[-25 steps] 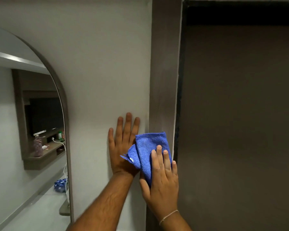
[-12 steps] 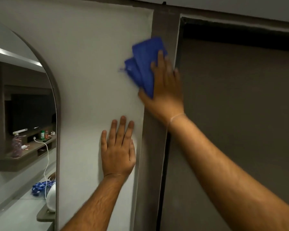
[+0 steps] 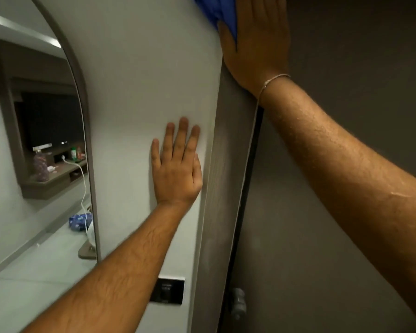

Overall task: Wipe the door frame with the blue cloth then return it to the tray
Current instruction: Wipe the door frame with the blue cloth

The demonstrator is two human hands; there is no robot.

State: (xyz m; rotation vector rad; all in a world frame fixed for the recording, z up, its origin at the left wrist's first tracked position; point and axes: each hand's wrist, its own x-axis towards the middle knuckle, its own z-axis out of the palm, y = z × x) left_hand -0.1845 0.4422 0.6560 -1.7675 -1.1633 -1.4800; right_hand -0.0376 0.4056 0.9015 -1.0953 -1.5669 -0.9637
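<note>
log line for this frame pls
phase: wiping | right hand: pressing blue cloth on grey-brown door frame, high | left hand: flat on white wall | tray: unseen

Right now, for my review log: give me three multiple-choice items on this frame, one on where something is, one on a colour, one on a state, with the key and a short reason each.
1. Where does the left hand rest?
A. flat on the white wall
B. on the door handle
C. on the mirror glass

2. What colour is the cloth under the right hand?
A. green
B. blue
C. white

3. How does the right hand hold the cloth?
A. dangling from two fingertips
B. balled in a closed fist
C. pressed under an open palm high on the door frame

Key:
1 A, palm and spread fingers lie against the wall beside the frame.
2 B, blue fabric shows past the thumb.
3 C, the fingers are stretched flat over the cloth.
</note>
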